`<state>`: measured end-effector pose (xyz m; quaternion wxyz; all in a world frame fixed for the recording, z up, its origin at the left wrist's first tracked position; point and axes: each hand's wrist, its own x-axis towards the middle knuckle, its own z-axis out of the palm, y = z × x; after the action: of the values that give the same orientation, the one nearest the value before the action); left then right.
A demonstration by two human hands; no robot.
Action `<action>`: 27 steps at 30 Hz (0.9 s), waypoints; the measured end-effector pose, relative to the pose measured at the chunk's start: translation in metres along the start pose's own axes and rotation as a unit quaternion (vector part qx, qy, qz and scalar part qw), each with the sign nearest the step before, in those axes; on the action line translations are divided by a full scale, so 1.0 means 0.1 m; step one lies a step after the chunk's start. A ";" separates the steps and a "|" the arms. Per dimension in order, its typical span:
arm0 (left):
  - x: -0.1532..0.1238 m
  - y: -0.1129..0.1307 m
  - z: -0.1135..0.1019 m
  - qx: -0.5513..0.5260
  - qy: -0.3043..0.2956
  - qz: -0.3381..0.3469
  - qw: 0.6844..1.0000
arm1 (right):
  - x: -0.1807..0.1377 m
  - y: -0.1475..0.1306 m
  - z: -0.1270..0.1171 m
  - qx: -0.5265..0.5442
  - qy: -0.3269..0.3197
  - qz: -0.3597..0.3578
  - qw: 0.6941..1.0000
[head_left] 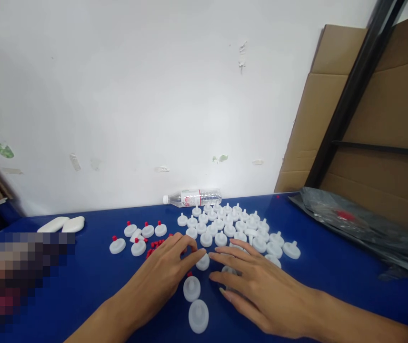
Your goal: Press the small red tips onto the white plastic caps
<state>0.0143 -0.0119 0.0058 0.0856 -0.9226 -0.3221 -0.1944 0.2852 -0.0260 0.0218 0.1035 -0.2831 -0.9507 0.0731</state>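
Many white round plastic discs with a short stem (235, 226) lie on the blue table (332, 267). My left hand (168, 271) rests palm down, its fingers reaching a white disc (203, 262) and lying over a heap of small red caps (154, 247). My right hand (250, 286) lies flat with fingers spread over another disc (229, 271). Between my wrists sit a disc with a red cap (192, 287) and a bare one (198, 316). Several capped discs (137, 236) lie to the left.
A clear water bottle (193, 197) lies on its side by the white wall. Two white oblong pieces (63, 224) rest at the left. A grey plastic bag (364, 226) lies at the right, below brown cardboard (385, 119) and a black frame.
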 end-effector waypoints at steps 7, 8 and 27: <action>0.03 0.00 0.00 -0.027 0.050 -0.007 0.998 | 0.01 -0.01 0.00 0.004 -0.014 0.007 1.000; 0.03 0.01 0.00 -0.037 0.048 -0.014 0.998 | 0.01 -0.01 -0.01 0.002 -0.015 0.009 1.000; 0.12 0.18 -0.09 -0.042 0.164 0.001 0.986 | 0.03 -0.02 0.00 -0.020 0.005 0.003 1.000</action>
<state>0.0311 -0.0214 0.0183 0.0989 -0.8811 -0.2946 -0.3565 0.2817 -0.0256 0.0223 0.1023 -0.2881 -0.9506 0.0534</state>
